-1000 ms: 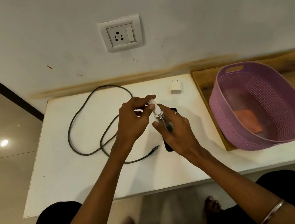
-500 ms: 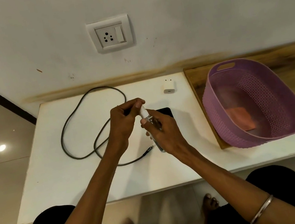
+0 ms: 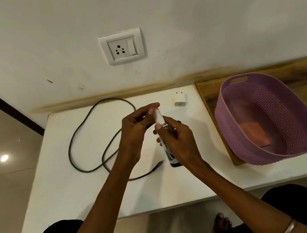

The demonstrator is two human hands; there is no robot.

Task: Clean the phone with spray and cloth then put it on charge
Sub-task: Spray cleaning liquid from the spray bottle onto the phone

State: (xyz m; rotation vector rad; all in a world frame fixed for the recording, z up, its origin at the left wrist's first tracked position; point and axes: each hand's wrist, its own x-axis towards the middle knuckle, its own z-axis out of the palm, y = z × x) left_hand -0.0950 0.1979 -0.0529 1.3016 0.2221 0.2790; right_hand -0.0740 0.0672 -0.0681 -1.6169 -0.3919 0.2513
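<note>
My right hand [image 3: 179,140] grips a small clear spray bottle [image 3: 166,148] above the white table [image 3: 65,192]. My left hand [image 3: 138,127] pinches the bottle's white cap [image 3: 157,115] at the top. The black phone [image 3: 176,165] lies flat on the table under my right hand, mostly hidden, with only its near end showing. A dark charging cable [image 3: 91,139] loops on the table to the left, its plug end [image 3: 158,164] beside the phone. A white charger adapter [image 3: 179,100] sits at the back. An orange cloth [image 3: 254,134] lies inside the purple basket [image 3: 229,115].
A wall socket with switch [image 3: 121,47] is on the wall above the table. The basket stands on a wooden board [image 3: 209,94] at the right. My knees and bare feet show below the table's front edge.
The view has shifted a little. Both hands keep hold of the bottle and cap over the phone; the bottle now stands more upright with the cap raised.
</note>
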